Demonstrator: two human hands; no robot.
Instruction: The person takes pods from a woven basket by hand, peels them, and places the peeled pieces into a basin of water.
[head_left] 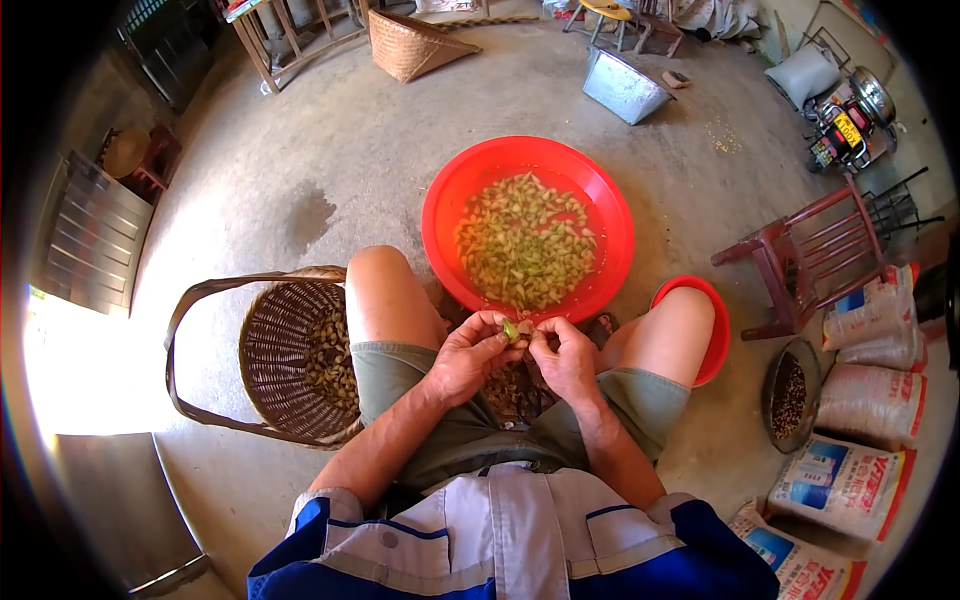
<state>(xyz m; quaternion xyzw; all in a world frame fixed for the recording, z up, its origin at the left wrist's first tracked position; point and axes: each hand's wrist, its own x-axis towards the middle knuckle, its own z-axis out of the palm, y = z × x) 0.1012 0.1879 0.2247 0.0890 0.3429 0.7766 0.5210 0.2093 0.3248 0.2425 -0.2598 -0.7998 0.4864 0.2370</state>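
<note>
Between my knees, my left hand (468, 357) pinches a small green and pale piece (513, 330) at its fingertips. My right hand (566, 358) meets it there, its fingers pressed together on the same piece or on a bit of its pale outer layer. Just beyond both hands stands a wide red basin (612, 215), in which many small pale-green pieces (525, 240) lie in water. To the left of my left knee is a dark wicker basket (275, 355) with a tall handle, partly filled with brownish pieces (332, 360). Brown scraps show on the floor below my hands.
A smaller red basin (716, 345) is partly hidden behind my right knee. To the right stand a wooden chair (800, 250), a dark bowl (776, 415) and printed sacks (840, 480). Farther off are a metal tub (622, 88) and a woven basket (408, 50).
</note>
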